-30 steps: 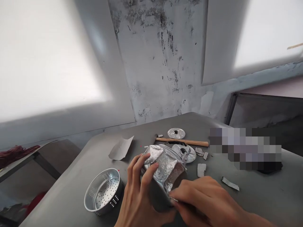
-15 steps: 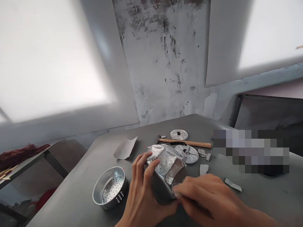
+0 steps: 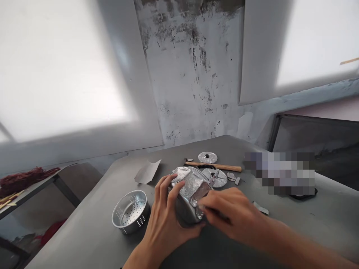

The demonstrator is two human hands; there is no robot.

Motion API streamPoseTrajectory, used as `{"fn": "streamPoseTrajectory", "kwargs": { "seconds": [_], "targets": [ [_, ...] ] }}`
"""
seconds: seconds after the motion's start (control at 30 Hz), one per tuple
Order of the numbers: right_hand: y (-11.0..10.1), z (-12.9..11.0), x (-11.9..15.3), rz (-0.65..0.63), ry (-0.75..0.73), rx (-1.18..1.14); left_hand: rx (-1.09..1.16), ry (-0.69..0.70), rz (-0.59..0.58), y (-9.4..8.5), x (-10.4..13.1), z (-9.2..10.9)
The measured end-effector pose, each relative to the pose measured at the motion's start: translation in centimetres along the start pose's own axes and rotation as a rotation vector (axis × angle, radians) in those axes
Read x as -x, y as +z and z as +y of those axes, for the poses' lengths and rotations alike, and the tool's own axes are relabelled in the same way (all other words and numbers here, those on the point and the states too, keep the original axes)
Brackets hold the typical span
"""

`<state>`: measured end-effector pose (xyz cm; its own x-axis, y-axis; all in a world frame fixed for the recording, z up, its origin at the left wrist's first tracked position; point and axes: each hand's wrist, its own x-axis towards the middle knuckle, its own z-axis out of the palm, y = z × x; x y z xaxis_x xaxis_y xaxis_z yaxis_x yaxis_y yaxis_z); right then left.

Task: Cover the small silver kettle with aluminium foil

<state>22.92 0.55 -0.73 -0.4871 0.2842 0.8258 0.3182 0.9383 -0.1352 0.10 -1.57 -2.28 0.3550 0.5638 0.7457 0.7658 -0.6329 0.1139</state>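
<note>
My left hand (image 3: 164,220) is wrapped round a small silvery metal pot (image 3: 189,185), tilted, its upper face crumpled and shiny like foil. Its fingers lie over the pot's top edge and its thumb is underneath. My right hand (image 3: 231,215) is closed, with its fingertips pressed together against the near right edge of the crumpled face; what they pinch is hidden. Just beyond the pot lie a round metal lid (image 3: 220,178), partly covered, and a hammer (image 3: 221,166) with a wooden handle.
A perforated metal steamer basket (image 3: 130,213) stands left of my hands. Behind it lies a curled grey sheet (image 3: 147,172). Farther back is another lid (image 3: 207,157) with a black knob. Torn grey scraps (image 3: 260,208) lie to the right, near a blurred-out patch. A side shelf (image 3: 42,186) holds dark red fibres.
My right hand has shifted slightly up and left along the pot's edge, staying closed. The pot remains in my left hand. The whole view has swung a little.
</note>
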Motion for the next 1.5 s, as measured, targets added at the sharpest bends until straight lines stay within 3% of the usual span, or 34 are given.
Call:
{"fn": "streamPoseTrajectory", "kwargs": {
  "seconds": [0.17, 0.4, 0.63, 0.8, 0.93, 1.13, 1.33, 1.5],
  "targets": [
    [-0.5, 1.9, 0.1, 0.112, 0.033, 0.137, 0.015, 0.012, -0.035, -0.3, -0.2, -0.1],
    [0.8, -0.4, 0.0, -0.035, -0.131, 0.094, 0.045, 0.036, -0.049, -0.4, 0.0, -0.7],
    [-0.1, 1.9, 0.0, 0.145, 0.051, 0.141, 0.034, 0.005, -0.063, -0.6, 0.1, -0.9],
    [1.0, 0.2, 0.3, 0.006, -0.058, 0.076, 0.029, 0.013, -0.051, -0.6, 0.1, -0.7],
    [0.5, -1.0, 0.1, -0.05, -0.105, -0.025, 0.045, -0.008, -0.053, -0.7, -0.1, -0.5],
    [-0.5, 1.3, 0.0, 0.062, 0.032, 0.046, 0.037, -0.06, -0.047, -0.5, -0.2, -0.4],
    [0.4, 0.2, 0.6, -0.109, 0.003, -0.058, 0.059, -0.028, -0.037, -0.1, 0.0, -0.5],
    [-0.8, 0.6, 0.1, 0.037, 0.098, 0.027, 0.054, -0.07, -0.061, -0.3, -0.3, -0.1]
  ]
}}
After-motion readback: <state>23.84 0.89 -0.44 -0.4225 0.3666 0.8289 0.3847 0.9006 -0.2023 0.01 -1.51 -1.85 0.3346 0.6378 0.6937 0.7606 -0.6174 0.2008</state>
